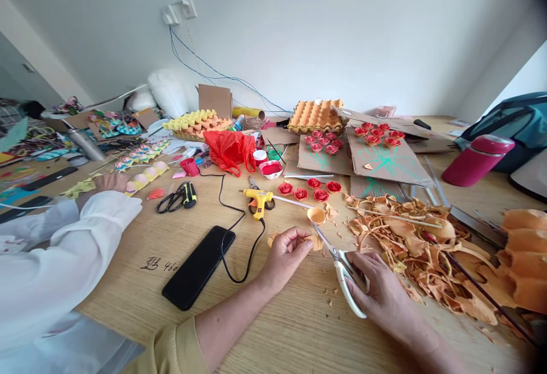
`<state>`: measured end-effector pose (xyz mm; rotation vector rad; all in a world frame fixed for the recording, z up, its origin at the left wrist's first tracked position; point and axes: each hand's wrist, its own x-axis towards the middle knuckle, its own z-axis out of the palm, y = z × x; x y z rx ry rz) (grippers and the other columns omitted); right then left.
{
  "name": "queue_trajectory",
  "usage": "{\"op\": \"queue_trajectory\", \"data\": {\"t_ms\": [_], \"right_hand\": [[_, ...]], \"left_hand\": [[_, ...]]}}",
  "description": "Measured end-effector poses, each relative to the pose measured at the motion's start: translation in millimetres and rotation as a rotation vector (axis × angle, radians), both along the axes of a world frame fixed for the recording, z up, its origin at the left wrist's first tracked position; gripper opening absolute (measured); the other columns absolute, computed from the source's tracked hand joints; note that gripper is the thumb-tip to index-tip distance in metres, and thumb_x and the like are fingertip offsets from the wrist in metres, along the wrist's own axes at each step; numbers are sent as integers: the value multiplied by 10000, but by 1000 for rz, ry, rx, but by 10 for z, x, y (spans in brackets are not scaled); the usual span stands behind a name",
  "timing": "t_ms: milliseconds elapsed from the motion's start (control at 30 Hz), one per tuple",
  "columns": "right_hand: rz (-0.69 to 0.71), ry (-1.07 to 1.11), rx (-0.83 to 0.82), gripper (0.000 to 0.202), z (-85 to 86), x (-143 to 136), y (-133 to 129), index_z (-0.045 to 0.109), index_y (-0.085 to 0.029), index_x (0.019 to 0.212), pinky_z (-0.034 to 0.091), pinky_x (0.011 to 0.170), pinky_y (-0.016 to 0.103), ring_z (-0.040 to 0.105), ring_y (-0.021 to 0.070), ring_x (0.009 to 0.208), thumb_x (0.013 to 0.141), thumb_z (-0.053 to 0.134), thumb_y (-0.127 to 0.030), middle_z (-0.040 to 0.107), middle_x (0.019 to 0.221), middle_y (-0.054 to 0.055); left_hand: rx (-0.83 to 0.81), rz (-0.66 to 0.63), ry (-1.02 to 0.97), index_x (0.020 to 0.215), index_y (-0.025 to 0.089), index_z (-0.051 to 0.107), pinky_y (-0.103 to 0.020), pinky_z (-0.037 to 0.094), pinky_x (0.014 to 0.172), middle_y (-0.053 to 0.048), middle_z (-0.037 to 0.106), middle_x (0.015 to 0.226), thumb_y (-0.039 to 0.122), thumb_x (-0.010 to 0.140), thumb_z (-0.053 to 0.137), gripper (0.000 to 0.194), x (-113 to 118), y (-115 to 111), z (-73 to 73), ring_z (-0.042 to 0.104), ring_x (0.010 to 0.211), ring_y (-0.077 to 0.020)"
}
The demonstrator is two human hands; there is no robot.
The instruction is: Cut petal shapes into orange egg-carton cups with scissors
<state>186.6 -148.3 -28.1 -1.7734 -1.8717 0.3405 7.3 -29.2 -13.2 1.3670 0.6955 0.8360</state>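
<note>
My left hand [287,257] pinches a small orange piece of egg carton [316,242] between thumb and fingers. Wrapped round the white handles of a pair of scissors [342,268] is my right hand [378,288]. The blades point up and left, with their tips close to the orange piece. Just beyond the tips stands a small orange carton cup [316,215]. A yellow glue gun [258,202] lies past my left hand, its black cord curling over the table. Several red paper roses [314,183] sit behind the cup.
Orange carton scraps [405,243] heap up on the right beside an egg tray [527,260]. A black phone [199,268] lies left of my forearm. Cardboard sheets [391,160] hold more roses. A pink bottle [477,160] stands far right. At left, a co-worker's white sleeve [98,231] reaches over the table.
</note>
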Motion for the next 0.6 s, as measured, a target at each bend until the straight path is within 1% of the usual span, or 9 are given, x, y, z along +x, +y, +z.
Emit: {"op": "queue_trajectory", "data": {"t_ms": [100,200,333,400,467,500,533,567,600], "right_hand": [[10,-69,22,181,-35,15,11,512,-218,824,394,723,345,559,199,728,968,505,-327,626,781,37],[18,-106,57,183,-45,27,21,517,-219,827,385,725,350,562,202,722,974,503,-326,631,779,42],[24,-134,97,175,-37,33,23,535,-211,865,374,730,361,566,208,719,981,506,-338,638,793,47],[20,-131,114,173,-32,35,22,535,-209,878,375,733,361,562,204,710,983,508,-343,633,796,45],[12,-115,132,176,-29,38,21,532,-210,877,380,737,358,559,201,710,984,508,-347,625,790,40],[8,-105,137,181,-29,39,20,531,-212,871,383,737,355,558,202,714,985,508,-351,623,787,38],[1,-97,140,188,-31,41,19,530,-215,863,386,734,352,559,204,716,985,509,-356,622,785,37],[-5,-91,139,193,-33,42,17,529,-218,855,389,728,349,560,205,716,984,510,-361,623,783,37],[-13,-86,136,198,-37,43,16,530,-221,847,391,719,345,561,207,713,982,512,-365,625,778,36]], "left_hand": [[44,-12,13,789,187,637,-266,416,684,5,586,721,384,777,686,203,-1,15,-8,510,694,-134],[68,5,29,797,190,632,-264,415,671,-1,584,729,401,782,679,217,-1,23,-35,509,705,-140],[147,42,60,795,183,624,-255,409,668,1,576,735,365,794,664,186,-17,38,-18,507,699,-134],[177,69,90,802,179,622,-249,401,661,6,571,730,338,800,655,163,-49,74,40,501,684,-127],[160,104,119,788,179,612,-243,384,633,21,543,682,335,795,661,164,-110,146,126,478,648,-120],[145,93,139,779,181,611,-243,372,613,28,523,653,358,804,657,185,-153,197,173,463,626,-118],[150,115,139,746,180,605,-246,376,619,22,529,659,381,816,644,217,-203,257,219,471,636,-123],[171,157,118,722,177,605,-251,395,657,8,565,703,383,821,635,231,-259,325,260,505,689,-134],[188,214,82,743,177,622,-259,416,711,-4,605,758,370,828,622,211,-319,401,296,540,754,-149]]}}
